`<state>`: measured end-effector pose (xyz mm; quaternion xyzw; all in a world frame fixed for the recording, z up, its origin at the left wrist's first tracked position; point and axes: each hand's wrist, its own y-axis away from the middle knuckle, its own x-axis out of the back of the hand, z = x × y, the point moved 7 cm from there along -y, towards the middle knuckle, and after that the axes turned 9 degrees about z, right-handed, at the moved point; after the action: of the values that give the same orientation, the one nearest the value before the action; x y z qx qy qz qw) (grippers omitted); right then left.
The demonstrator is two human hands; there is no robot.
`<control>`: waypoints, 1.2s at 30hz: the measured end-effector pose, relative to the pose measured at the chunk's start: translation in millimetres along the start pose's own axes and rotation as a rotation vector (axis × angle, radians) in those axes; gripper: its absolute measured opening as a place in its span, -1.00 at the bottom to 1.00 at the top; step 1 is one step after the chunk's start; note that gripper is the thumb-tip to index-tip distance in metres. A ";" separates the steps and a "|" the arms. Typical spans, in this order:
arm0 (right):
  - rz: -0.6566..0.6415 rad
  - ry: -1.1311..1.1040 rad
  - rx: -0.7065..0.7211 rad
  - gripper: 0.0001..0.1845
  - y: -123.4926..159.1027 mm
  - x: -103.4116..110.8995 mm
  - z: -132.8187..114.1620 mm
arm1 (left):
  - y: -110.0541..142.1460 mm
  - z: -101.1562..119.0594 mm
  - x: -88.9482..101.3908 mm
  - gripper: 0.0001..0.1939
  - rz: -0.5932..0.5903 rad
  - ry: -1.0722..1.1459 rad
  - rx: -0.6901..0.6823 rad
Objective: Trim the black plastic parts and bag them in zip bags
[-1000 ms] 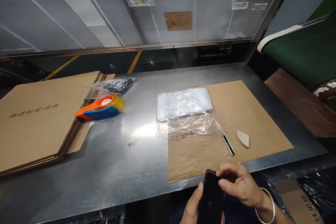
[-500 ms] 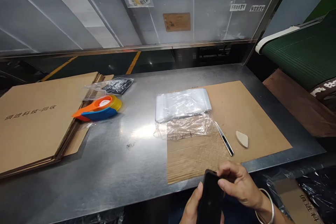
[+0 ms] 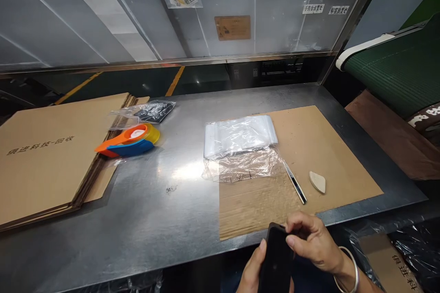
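At the table's front edge, my left hand (image 3: pixel 252 269) is wrapped round a black smartphone (image 3: pixel 276 256), thumb along its left side. The phone's lower end runs out of view. My right hand (image 3: pixel 314 242), with a white bangle on the wrist, has thumb and forefinger closed at the phone's upper right corner. Beyond the hands, a slim utility knife (image 3: pixel 294 183) lies on a flat cardboard sheet (image 3: pixel 254 215). To the knife's right is a small beige wedge-shaped piece (image 3: pixel 317 182). A stack of clear plastic bags (image 3: pixel 240 135) lies farther back.
Flattened cartons (image 3: pixel 44 160) are stacked on the metal table (image 3: pixel 154 219) at left. Against them lie an orange-and-blue tape dispenser (image 3: pixel 129 141) and a bagged black item (image 3: pixel 154 111). A green conveyor belt (image 3: pixel 395 68) stands at right, and a clear panel (image 3: pixel 282 9) crosses the back.
The view has shifted very slightly. Both hands stay on the smartphone in nearly the same pose, and the things on the table have not moved.
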<state>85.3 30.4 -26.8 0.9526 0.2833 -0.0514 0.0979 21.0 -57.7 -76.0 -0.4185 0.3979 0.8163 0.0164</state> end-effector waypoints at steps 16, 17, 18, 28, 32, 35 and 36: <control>0.634 1.101 0.145 -0.83 -71.6 83.7 21.8 | -4.7 35.9 5.7 -0.35 0.038 0.266 -0.304; 0.638 1.134 0.141 -0.83 -74.8 85.0 23.4 | -0.2 41.0 5.5 -0.37 0.080 0.282 -0.322; 0.635 1.159 0.135 -0.84 -77.5 86.3 24.7 | 3.9 45.5 5.2 -0.39 0.112 0.297 -0.334; 0.376 0.977 0.028 -0.77 -44.5 73.3 16.6 | 22.4 76.4 23.9 -0.46 0.298 0.432 -0.527; -0.023 0.534 -0.144 -0.71 -2.5 9.4 8.3 | 22.3 83.3 27.1 -0.49 0.298 0.435 -0.599; -0.287 0.541 -0.223 -0.66 19.5 -28.3 0.8 | 23.8 87.7 29.4 -0.49 0.311 0.434 -0.655; -0.348 0.578 -0.240 -0.65 23.2 -35.5 -1.1 | 24.9 89.4 30.2 -0.49 0.319 0.433 -0.675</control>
<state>68.6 -7.1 -16.6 0.8470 0.4613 0.2381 0.1145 -67.4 -24.6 -51.4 -0.4952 0.1623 0.7863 -0.3318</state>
